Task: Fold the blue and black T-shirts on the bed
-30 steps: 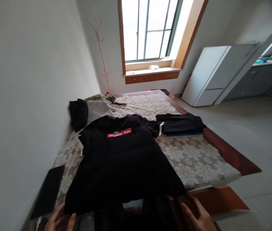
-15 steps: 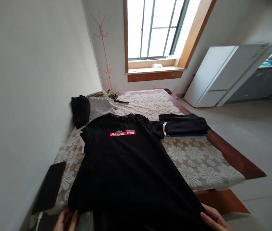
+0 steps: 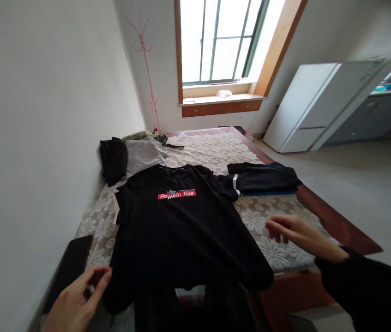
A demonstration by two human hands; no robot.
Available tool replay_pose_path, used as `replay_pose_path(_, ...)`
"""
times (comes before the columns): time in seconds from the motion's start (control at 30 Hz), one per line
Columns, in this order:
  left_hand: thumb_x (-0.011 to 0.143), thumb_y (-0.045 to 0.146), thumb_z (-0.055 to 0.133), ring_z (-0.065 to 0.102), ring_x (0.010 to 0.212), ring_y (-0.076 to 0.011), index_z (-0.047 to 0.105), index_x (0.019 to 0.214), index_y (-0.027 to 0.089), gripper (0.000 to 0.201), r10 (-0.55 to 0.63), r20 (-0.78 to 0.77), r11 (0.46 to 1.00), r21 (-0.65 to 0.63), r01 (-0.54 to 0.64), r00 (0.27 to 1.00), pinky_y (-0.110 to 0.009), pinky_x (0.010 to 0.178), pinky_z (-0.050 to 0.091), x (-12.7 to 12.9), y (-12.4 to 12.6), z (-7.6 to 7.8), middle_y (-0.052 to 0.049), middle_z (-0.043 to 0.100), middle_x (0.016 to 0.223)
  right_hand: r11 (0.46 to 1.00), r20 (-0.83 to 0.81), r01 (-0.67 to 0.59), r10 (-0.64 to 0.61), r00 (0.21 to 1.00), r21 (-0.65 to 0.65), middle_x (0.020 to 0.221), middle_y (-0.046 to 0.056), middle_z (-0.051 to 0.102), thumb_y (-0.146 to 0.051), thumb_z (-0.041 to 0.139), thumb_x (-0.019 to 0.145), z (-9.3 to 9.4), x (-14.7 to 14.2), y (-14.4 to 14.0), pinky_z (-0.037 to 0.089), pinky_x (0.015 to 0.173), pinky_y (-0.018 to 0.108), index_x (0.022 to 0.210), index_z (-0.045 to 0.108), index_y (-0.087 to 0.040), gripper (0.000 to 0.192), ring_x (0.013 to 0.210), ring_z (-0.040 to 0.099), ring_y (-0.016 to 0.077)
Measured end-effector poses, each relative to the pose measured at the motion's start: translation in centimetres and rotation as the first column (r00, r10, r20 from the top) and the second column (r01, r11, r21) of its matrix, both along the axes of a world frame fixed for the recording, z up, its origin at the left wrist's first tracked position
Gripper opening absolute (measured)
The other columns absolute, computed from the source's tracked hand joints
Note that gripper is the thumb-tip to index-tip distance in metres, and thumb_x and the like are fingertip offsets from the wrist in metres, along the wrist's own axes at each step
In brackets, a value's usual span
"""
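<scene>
A black T-shirt (image 3: 177, 230) with a red "Remain free" label lies spread flat, front up, on the flower-patterned bed cover (image 3: 278, 230). My left hand (image 3: 74, 299) hovers at the shirt's lower left corner, fingers loosely curled, holding nothing. My right hand (image 3: 294, 233), in a dark sleeve, is raised over the bed cover to the right of the shirt, fingers apart and empty. Neither hand touches the shirt.
A folded dark garment (image 3: 264, 177) lies at the bed's right edge. Black and grey clothes (image 3: 129, 154) are heaped near the wall. A dark flat device (image 3: 70, 269) lies at the left. A white cabinet (image 3: 316, 108) and a pink coat stand (image 3: 145, 69) stand beyond.
Both hands let go of the shirt's lower hem and lifted away; the right hand rose up over the bed cover. The shirt now lies flat.
</scene>
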State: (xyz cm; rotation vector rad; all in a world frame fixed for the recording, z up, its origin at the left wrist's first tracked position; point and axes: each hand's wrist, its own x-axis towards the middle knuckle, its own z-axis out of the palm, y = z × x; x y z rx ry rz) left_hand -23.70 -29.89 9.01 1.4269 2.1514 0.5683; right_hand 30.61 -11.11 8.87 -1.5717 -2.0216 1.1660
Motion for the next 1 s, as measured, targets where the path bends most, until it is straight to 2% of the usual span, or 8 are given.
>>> replay_pose_path(0.07,0.093,0.06,0.05,0.072,0.093,-0.0224,0.072,0.105,0.028,0.041,-0.223,0.029,0.972,0.088,0.22,0.974,-0.029,0.086,0.057,4.2,4.1,3.1,-0.002,0.077,0.103,0.996,0.08,0.024,-0.031,0.996,0.086,0.073,0.008,0.072,-0.066,0.049,0.091,0.3,-1.9,5.0,0.046,0.05,0.027,0.081,0.069,-0.019,0.053,0.058,0.065,0.0184)
replay_pose_path(0.13,0.097,0.053,0.051,0.069,0.107,-0.0221,0.069,0.117,0.027,0.037,-0.497,0.027,0.863,0.114,0.492,0.867,-0.031,0.097,0.053,9.2,8.4,4.4,-0.003,0.074,0.118,0.981,0.245,0.036,-0.084,0.966,0.192,0.071,0.007,0.073,-0.055,0.049,0.094,-0.4,-4.0,8.9,0.047,0.057,0.028,0.08,0.069,-0.019,0.044,0.059,0.066,0.0183)
replay_pose_path(0.27,0.099,0.045,0.051,0.061,0.125,-0.0243,0.061,0.133,0.026,0.04,-0.749,-0.115,0.643,0.108,0.758,0.652,-0.036,0.108,0.047,17.9,17.4,2.1,-0.006,0.066,0.136,0.924,0.486,0.12,-0.297,0.822,0.362,0.087,0.012,0.077,-0.05,0.056,0.092,-3.3,-7.3,12.1,0.046,0.069,0.032,0.083,0.072,-0.021,0.034,0.084,0.072,0.0271)
replay_pose_path(0.37,0.1,0.043,0.05,0.05,0.136,-0.0258,0.056,0.138,0.024,0.042,-0.708,-0.272,0.66,0.072,0.748,0.651,-0.041,0.113,0.041,22.1,24.3,-1.0,-0.007,0.058,0.146,0.871,0.457,0.206,-0.419,0.784,0.445,0.089,0.012,0.076,-0.052,0.06,0.089,-5.8,-7.9,11.8,0.044,0.068,0.033,0.09,0.071,-0.024,0.03,0.083,0.071,0.0287)
replay_pose_path(0.5,0.1,0.036,0.05,0.052,0.128,-0.0305,0.061,0.123,0.023,0.029,-0.569,-0.36,0.77,0.083,0.633,0.739,-0.049,0.105,0.043,25.3,30.6,-3.7,-0.011,0.062,0.133,0.794,0.12,0.324,-0.441,0.889,0.514,0.074,0.003,0.069,-0.047,0.056,0.09,-7.7,-7.3,11.4,0.044,0.066,0.03,0.082,0.062,-0.025,0.024,0.072,0.066,0.022)
replay_pose_path(0.7,0.101,0.034,0.047,0.052,0.119,-0.0293,0.06,0.117,0.021,0.024,-0.457,-0.291,0.802,0.274,0.531,0.84,-0.046,0.104,0.037,26.1,32.6,-6.5,-0.012,0.062,0.123,0.751,-0.474,0.512,-0.3,0.827,0.418,0.063,-0.005,0.044,-0.05,0.063,0.084,-8.0,-6.4,12.0,0.038,0.057,0.025,0.07,0.042,-0.025,0.036,0.058,0.044,0.0132)
replay_pose_path(0.83,0.094,0.032,0.058,0.052,0.118,-0.0305,0.063,0.114,0.022,0.023,-0.505,-0.131,0.755,0.412,0.51,0.853,-0.047,0.105,0.035,25.5,32.8,-7.7,-0.012,0.061,0.122,0.772,-0.596,0.517,-0.229,0.77,0.371,0.069,-0.004,0.047,-0.043,0.07,0.079,-8.0,-6.5,12.2,0.04,0.06,0.025,0.071,0.04,-0.024,0.037,0.063,0.046,0.0128)
replay_pose_path(1.0,0.091,0.032,0.063,0.048,0.125,-0.03,0.066,0.112,0.024,0.023,-0.582,-0.15,0.687,0.436,0.582,0.799,-0.047,0.11,0.033,25.5,32.9,-8.1,-0.01,0.061,0.127,0.82,-0.564,0.405,-0.126,0.816,0.404,0.122,0.009,0.066,-0.033,0.066,0.083,-7.8,-7.2,11.6,0.054,0.084,0.037,0.1,0.057,-0.024,0.022,0.1,0.066,0.0235)
